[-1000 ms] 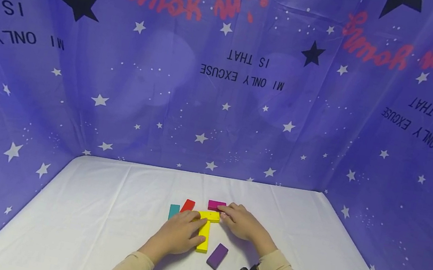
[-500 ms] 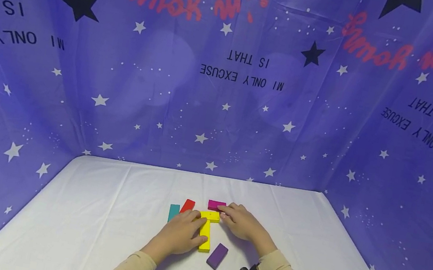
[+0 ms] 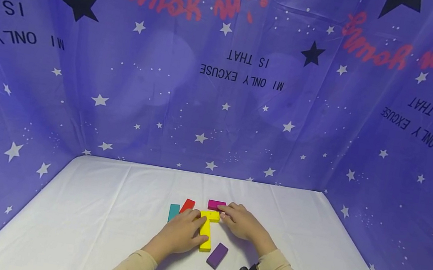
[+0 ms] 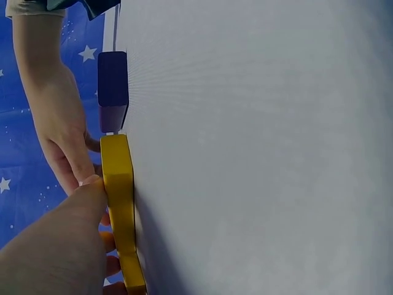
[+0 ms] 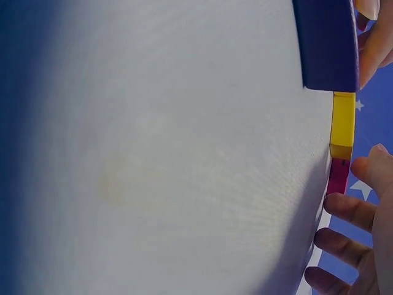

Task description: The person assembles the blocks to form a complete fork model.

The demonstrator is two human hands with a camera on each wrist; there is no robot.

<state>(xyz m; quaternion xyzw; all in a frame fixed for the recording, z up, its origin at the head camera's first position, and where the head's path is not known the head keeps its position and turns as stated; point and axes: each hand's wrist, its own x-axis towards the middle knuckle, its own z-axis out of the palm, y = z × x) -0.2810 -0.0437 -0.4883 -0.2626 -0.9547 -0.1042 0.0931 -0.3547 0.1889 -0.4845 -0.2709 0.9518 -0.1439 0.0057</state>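
In the head view my left hand (image 3: 181, 233) rests over the near yellow block (image 3: 206, 236), its thumb and index finger touching it. The far yellow block (image 3: 210, 216) lies crosswise at the top end of that block. My right hand (image 3: 244, 222) has its fingers spread, the index fingertip on a magenta block (image 3: 216, 205) and the thumb near the far yellow block's right end. The left wrist view shows my left thumb (image 4: 89, 190) against a yellow block (image 4: 118, 184).
A red block (image 3: 188, 205) and a teal block (image 3: 174, 211) lie beside the left hand, partly covered by it. A purple block (image 3: 217, 256) lies nearer, between the arms. The white cloth (image 3: 99, 220) meets a purple star-printed curtain (image 3: 219, 121) at the back and sides.
The near end of the near yellow block has swung a little to the right, and the left hand has shifted slightly with it. My right hand and the other blocks stay put.
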